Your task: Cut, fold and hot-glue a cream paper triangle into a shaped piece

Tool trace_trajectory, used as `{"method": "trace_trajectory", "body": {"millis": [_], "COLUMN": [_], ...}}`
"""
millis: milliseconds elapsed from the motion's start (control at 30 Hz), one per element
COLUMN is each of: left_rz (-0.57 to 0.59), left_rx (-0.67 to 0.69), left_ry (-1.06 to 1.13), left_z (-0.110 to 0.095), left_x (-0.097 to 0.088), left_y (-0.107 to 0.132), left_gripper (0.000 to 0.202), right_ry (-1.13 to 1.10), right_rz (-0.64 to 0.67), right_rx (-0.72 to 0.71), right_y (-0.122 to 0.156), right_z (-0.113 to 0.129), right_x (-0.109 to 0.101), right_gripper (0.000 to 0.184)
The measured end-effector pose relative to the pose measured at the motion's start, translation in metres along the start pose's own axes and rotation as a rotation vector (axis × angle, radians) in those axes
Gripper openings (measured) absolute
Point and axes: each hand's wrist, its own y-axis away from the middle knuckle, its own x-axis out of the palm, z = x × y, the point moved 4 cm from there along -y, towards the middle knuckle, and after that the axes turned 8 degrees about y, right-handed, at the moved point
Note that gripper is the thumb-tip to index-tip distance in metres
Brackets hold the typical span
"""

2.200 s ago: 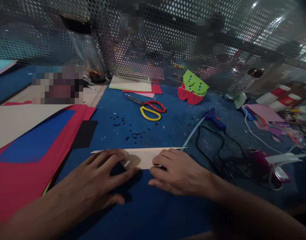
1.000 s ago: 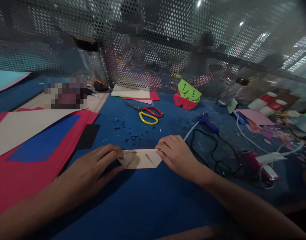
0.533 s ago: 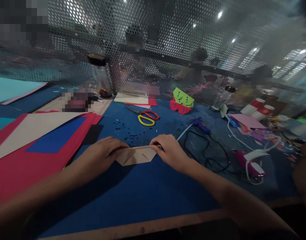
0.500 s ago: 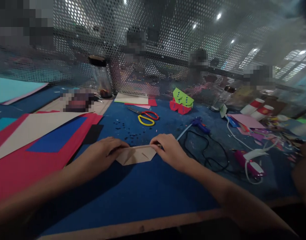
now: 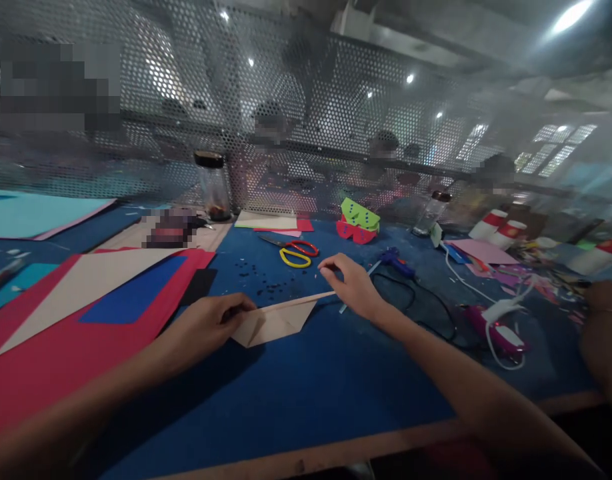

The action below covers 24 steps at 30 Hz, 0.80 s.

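Observation:
A cream sheet of folded paper (image 5: 281, 323) lies in front of me, with a narrow folded strip along its far edge that sticks out to the right. My left hand (image 5: 221, 317) pinches its left end between thumb and fingers. Above the strip's right end, my right hand (image 5: 353, 287) is raised, its fingers loosely bent and apart from the sheet's main part. Part of the strip's tip is hidden by that hand. Scissors (image 5: 296, 257) with one red and one yellow handle rest beyond the paper, near small dark scraps (image 5: 271, 287).
Red sheets (image 5: 61, 360), a blue piece (image 5: 131, 293) and a cream triangle lie left. A blue glue gun (image 5: 397, 261) with a black cord is right. Green and red paper shapes (image 5: 359, 230) stand by the mesh screen (image 5: 291, 160). Jars, cups and a pink device (image 5: 506, 333) are around.
My right hand has let go of the paper's right corner and lifted slightly up and right. The left hand keeps its hold. The view has tilted upward.

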Motion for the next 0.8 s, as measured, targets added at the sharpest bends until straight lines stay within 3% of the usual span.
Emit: {"method": "trace_trajectory", "body": {"millis": [167,333,533,667,800], "left_rz": [-0.105,-0.236,-0.250,-0.237,-0.246], "left_rx": [-0.024,-0.016,-0.038,-0.023,-0.021], "left_ry": [0.054,0.176,0.301,0.311,0.356], "left_z": [0.002,-0.001,0.008,0.008,0.006], "left_x": [-0.013,-0.025,-0.025,-0.024,-0.026], "left_y": [-0.004,-0.005,-0.008,-0.007,-0.007], "left_gripper": [0.036,0.034,0.033,0.032,0.031], "right_ry": [0.145,0.241,0.392,0.453,0.474], "right_rz": [0.101,0.265,0.494,0.619,0.628], "right_rx": [0.122,0.124,0.111,0.111,0.089], "right_y": [-0.057,-0.105,-0.121,-0.131,-0.142], "right_z": [-0.028,-0.045,-0.051,-0.048,-0.040], "right_x": [0.009,0.042,0.078,0.081,0.081], "right_gripper": [0.018,0.019,0.031,0.030,0.043]}}
